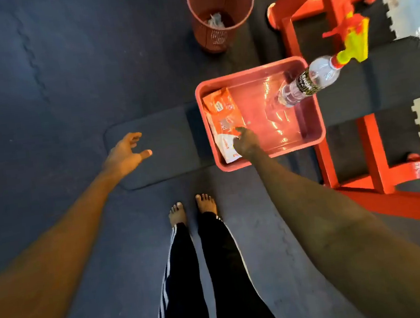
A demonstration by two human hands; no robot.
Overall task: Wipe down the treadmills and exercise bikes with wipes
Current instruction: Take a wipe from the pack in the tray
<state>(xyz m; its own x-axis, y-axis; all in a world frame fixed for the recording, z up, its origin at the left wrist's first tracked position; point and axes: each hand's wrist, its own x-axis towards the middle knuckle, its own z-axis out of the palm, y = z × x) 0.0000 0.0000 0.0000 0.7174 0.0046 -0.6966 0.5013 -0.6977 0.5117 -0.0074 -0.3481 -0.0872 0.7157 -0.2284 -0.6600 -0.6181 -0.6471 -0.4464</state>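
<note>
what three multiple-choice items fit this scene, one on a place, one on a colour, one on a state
1. Where do the wipes lie?
A on a shelf
B in the tray
C in a bag

2. What colour is the tray?
A blue
B red
C green

3. How is the left hand?
A open, holding nothing
B gripping a cloth
C in a fist

Answers:
1 B, the orange packs lie along the tray's left wall.
2 B, its walls and floor are red.
3 A, its fingers are spread above the bench with nothing in them.
</note>
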